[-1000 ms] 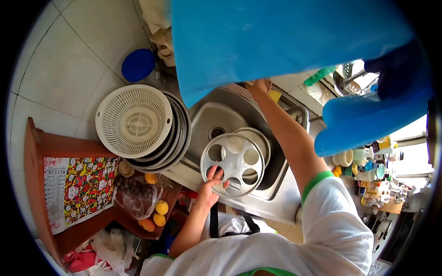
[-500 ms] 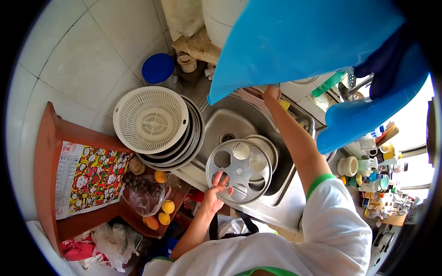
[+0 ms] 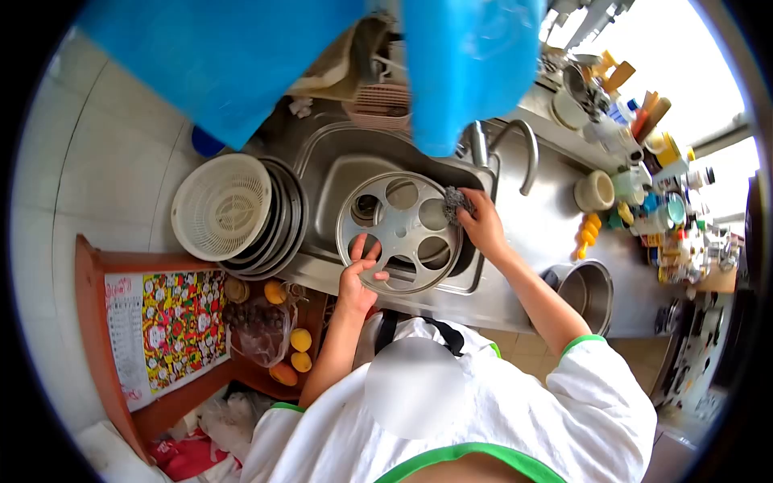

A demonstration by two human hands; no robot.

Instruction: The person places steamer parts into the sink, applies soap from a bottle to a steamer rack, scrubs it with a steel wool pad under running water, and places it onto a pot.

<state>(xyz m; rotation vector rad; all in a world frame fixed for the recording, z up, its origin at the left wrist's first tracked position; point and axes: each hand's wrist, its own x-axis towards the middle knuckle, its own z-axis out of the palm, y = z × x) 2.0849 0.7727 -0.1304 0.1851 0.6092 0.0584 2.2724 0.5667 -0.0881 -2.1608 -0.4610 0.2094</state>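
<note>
My left hand [image 3: 359,282] grips the near left rim of a round metal steamer rack [image 3: 380,235], its fingers showing through one of the large holes. The rack is held over the steel sink [image 3: 322,173]. In my right hand [image 3: 481,228] is a grey steel wool scourer [image 3: 457,207], pinched at the rack's right rim. Parts of the sink basin and drain show through the holes; the rack hides much of the rest.
Left of the sink, a white plastic colander [image 3: 221,208] tops stacked metal basins [image 3: 291,217]. Behind stand a pink basket [image 3: 377,106] and a faucet [image 3: 527,153]. Blue plastic sheeting [image 3: 471,64] hangs in front. A metal pot [image 3: 586,296] sits to the right; fruit [image 3: 300,340] lies left.
My right hand has come from the pink basket behind the sink to the rack's right rim, now with the scourer. My left hand still holds the rack. The view has shifted.
</note>
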